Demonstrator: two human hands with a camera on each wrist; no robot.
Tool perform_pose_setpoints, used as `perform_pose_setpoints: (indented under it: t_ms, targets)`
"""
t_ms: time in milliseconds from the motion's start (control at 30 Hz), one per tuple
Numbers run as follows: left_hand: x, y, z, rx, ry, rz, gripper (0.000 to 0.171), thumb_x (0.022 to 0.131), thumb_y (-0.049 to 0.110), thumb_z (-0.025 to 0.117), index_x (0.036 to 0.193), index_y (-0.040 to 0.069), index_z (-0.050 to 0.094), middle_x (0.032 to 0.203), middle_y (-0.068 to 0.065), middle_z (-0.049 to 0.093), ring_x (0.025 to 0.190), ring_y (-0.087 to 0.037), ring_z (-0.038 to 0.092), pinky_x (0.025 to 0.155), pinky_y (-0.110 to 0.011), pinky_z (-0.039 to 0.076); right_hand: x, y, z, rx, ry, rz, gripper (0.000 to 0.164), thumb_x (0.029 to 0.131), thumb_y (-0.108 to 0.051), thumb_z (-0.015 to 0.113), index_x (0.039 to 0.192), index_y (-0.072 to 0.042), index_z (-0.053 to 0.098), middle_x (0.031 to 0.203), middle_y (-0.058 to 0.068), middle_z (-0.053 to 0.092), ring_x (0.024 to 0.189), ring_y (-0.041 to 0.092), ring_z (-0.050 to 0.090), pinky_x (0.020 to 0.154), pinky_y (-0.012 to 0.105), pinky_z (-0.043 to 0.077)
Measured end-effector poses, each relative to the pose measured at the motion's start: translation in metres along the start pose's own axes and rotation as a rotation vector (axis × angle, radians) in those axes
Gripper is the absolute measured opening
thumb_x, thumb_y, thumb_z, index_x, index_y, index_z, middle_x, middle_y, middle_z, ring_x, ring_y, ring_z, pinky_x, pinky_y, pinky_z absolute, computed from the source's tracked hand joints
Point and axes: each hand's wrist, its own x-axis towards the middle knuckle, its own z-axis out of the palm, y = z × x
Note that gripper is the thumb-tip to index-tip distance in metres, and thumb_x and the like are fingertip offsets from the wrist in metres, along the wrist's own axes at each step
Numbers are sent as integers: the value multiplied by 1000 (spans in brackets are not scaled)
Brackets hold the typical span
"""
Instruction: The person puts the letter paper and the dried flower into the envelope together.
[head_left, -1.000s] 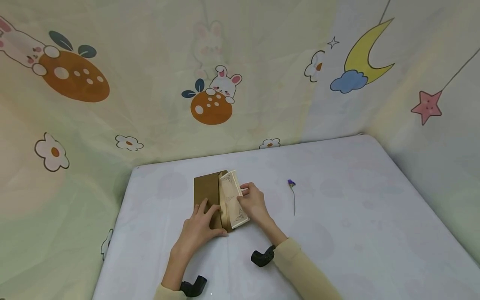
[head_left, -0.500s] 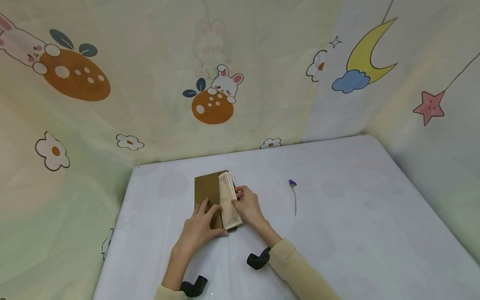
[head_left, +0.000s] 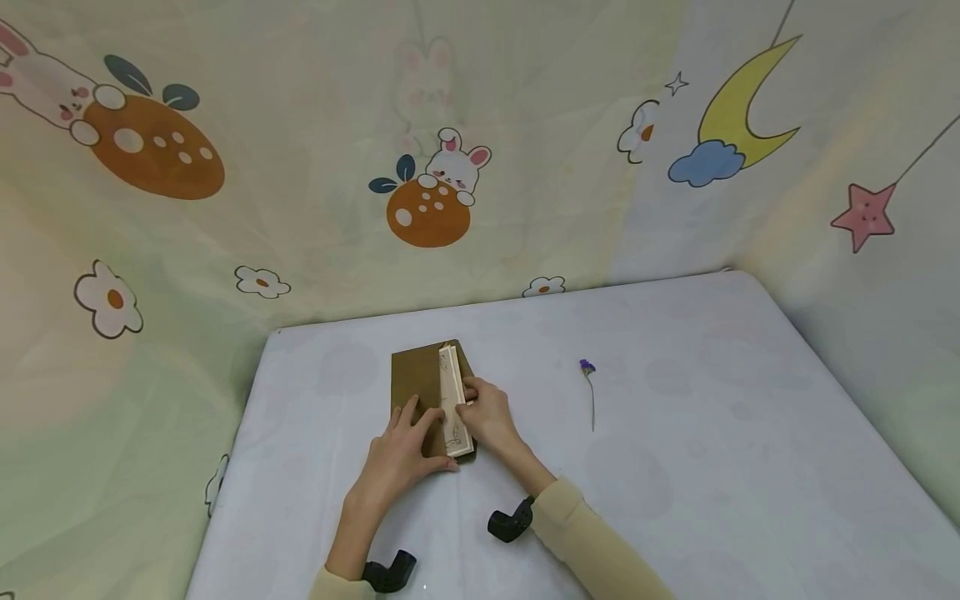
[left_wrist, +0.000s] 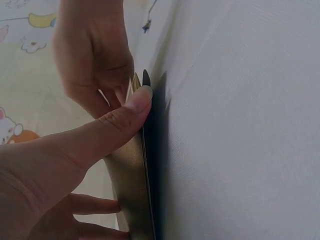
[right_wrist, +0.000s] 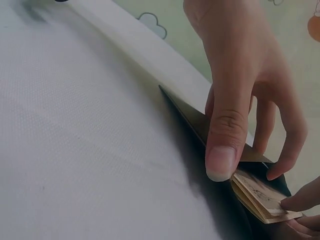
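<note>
A brown paper envelope lies on the table, its mouth facing right. A folded cream card with scroll ornaments is partly inside it; only a strip along its right side shows. My left hand holds the envelope, fingers spread over its face and thumb at the near edge. In the right wrist view, a left fingertip sits by the envelope's mouth, beside the card's layered edges. My right hand pinches the card's outer edge between thumb and fingers.
A thin-stemmed purple flower lies on the white table to the right of my right hand. Behind the table hangs a cloth backdrop printed with rabbits, flowers and a moon. Each wrist wears a black camera mount.
My right hand has moved left, sliding the card deeper into the envelope, so a narrower strip shows. The left hand has stayed on the envelope.
</note>
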Motion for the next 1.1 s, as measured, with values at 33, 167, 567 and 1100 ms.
perform_pose_setpoints:
  t_ms: [33,167,567,1100]
  targets:
    - [0,0,0,2,0,0,75,72,55,89,134,26,61,160,-26,38,143,-59,37,82,-75,49,0,0,0,1,-1,-1,51,83,6,72,132,12,61,99,17,75,86,25,72,74,32,59]
    - [0,0,0,6,2,4,75,72,54,89,135,25,61,159,-26,38,143,-59,37,82,-75,49,1,0,-1,-11,-7,-1,51,84,6,73,133,11,60,100,17,75,89,26,72,76,34,59]
    - [-1,0,-1,8,4,11,76,72,53,89,137,26,60,159,-27,38,142,-59,38,82,-74,49,4,-1,4,-31,-76,-49,49,84,6,74,132,5,64,98,13,73,85,19,68,68,24,56]
    - [-2,1,-1,15,19,29,77,72,52,89,137,24,60,157,-28,40,141,-58,41,80,-73,51,5,-3,4,14,-152,-26,51,89,7,71,138,8,58,85,13,67,49,14,64,45,24,53]
